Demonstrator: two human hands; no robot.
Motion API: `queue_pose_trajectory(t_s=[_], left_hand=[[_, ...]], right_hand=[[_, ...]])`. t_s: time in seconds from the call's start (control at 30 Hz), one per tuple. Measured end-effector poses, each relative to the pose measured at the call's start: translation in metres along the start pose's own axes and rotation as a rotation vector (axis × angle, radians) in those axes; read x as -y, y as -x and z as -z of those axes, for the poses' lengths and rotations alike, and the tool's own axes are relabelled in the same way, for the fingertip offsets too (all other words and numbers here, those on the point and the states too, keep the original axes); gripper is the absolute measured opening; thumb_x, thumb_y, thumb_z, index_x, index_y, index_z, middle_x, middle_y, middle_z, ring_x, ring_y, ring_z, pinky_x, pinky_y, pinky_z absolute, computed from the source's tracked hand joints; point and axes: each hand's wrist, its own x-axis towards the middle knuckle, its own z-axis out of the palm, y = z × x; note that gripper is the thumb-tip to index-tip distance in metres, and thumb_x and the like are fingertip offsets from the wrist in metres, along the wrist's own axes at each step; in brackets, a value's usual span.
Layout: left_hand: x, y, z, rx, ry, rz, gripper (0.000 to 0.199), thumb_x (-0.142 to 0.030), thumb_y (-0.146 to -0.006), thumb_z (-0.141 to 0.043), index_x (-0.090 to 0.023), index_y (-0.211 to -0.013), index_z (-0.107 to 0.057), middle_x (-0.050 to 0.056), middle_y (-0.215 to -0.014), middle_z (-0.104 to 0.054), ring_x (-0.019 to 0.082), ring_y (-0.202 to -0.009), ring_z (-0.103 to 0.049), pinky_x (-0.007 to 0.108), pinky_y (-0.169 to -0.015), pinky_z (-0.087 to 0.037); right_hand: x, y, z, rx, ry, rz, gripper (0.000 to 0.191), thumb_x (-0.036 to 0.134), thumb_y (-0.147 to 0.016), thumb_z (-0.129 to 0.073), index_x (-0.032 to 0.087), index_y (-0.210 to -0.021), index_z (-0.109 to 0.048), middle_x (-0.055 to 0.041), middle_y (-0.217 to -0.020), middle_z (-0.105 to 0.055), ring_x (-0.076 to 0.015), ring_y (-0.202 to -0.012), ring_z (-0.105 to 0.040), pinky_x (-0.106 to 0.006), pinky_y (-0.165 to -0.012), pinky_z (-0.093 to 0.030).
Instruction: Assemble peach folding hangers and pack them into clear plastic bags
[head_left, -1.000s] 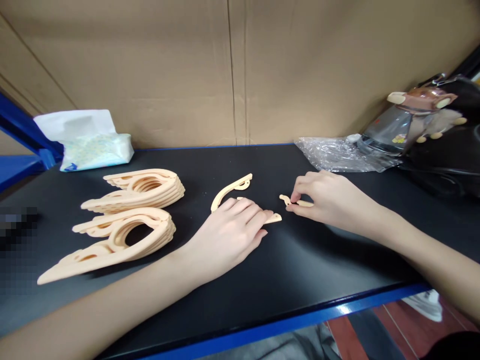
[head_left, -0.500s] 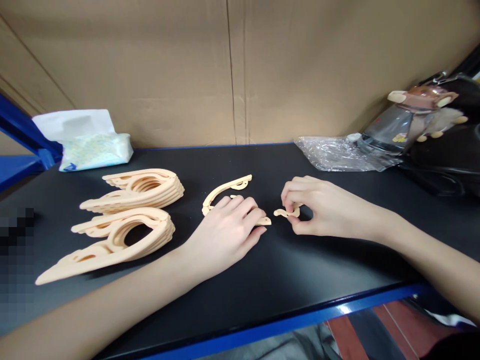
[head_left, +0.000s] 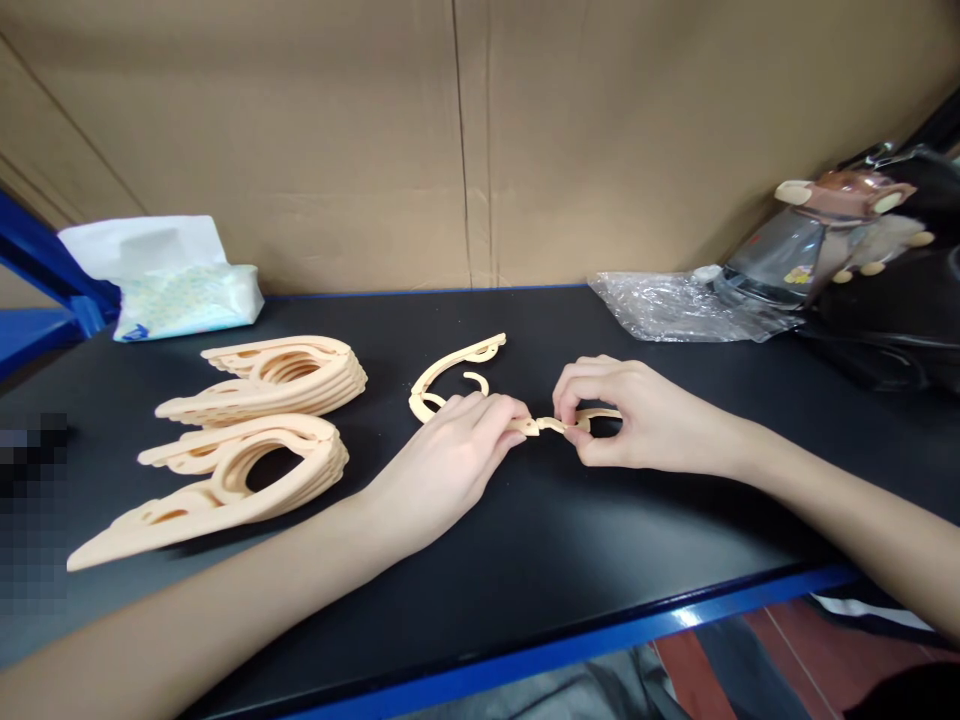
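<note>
My left fingers [head_left: 517, 412] cover part of a cream, curved, hooked frame [head_left: 450, 362] lying on the bench [head_left: 465, 600]; my right fingers [head_left: 574, 432] pinch a small, wavy cream piece [head_left: 553, 425], its tip at the frame's end.

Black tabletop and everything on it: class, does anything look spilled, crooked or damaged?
Nothing looks clearly spilled or damaged. One untidy thing stands out: the crumpled clear plastic sheet or bag at the back right, against the clear bottle with a brown top. It lies wrinkled, whereas the cream curved pieces at left are neatly stacked.
</note>
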Motion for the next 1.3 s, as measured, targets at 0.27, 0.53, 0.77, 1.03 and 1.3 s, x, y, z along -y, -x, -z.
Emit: queue_pose_trajectory(t_s=[0.27, 0.53, 0.77, 1.03, 1.3], left_hand=[[0.0029, 0.0006, -0.0016, 0.020, 0.065, -0.058, 0.028, -0.019, -0.103, -0.041, -0.014, -0.127, -0.054, 0.007, -0.105, -0.064, 0.020, -0.097, -0.062, 0.034, -0.086, -0.050], [0.0048, 0.0004, -0.0006, 0.011, 0.115, -0.041, 0.022, -0.017, -0.102, -0.043, -0.013, -0.115, -0.060, 0.005, -0.102, -0.066, 0.018, -0.093, -0.062, 0.030, -0.083, -0.049], [0.0053, -0.0008, -0.0006, -0.010, 0.120, -0.016, 0.018, -0.017, -0.102, -0.045, -0.014, -0.113, -0.059, 0.005, -0.106, -0.067, 0.017, -0.095, -0.063, 0.028, -0.084, -0.049], [0.0069, 0.0010, -0.0024, -0.016, 0.117, 0.000, 0.020, -0.019, -0.102, -0.043, -0.013, -0.113, -0.058, 0.006, -0.106, -0.067, 0.018, -0.096, -0.064, 0.029, -0.084, -0.050], [0.0066, 0.0014, -0.0007, -0.004, 0.137, -0.029, 0.023, -0.018, -0.103, -0.042, -0.015, -0.119, -0.058, 0.005, -0.107, -0.066, 0.017, -0.097, -0.062, 0.028, -0.086, -0.048]], right_hand=[[-0.0012, -0.0017, -0.0033, 0.038, -0.157, -0.041, 0.007, 0.010, -0.073, -0.059, 0.017, -0.075, -0.061, -0.0012, -0.082, -0.061, -0.0140, -0.077, -0.056, -0.026, -0.070, -0.043], [-0.0003, -0.0014, -0.0055, 0.061, -0.258, -0.074, 0.005, 0.013, -0.074, -0.058, 0.017, -0.073, -0.059, -0.0002, -0.079, -0.060, -0.0119, -0.069, -0.054, -0.025, -0.063, -0.042], [0.0013, -0.0015, -0.0063, 0.038, -0.185, -0.093, 0.006, 0.016, -0.079, -0.058, 0.017, -0.075, -0.062, -0.0001, -0.078, -0.063, -0.0114, -0.068, -0.054, -0.025, -0.066, -0.042], [0.0021, -0.0002, -0.0045, 0.050, -0.162, -0.083, 0.012, 0.023, -0.087, -0.059, 0.016, -0.081, -0.066, -0.0009, -0.082, -0.067, -0.0120, -0.072, -0.057, -0.026, -0.068, -0.042], [-0.0032, -0.0022, -0.0043, 0.096, -0.296, -0.115, 0.018, 0.032, -0.090, -0.060, 0.017, -0.082, -0.067, -0.0002, -0.081, -0.065, -0.0130, -0.073, -0.054, -0.028, -0.070, -0.043]])
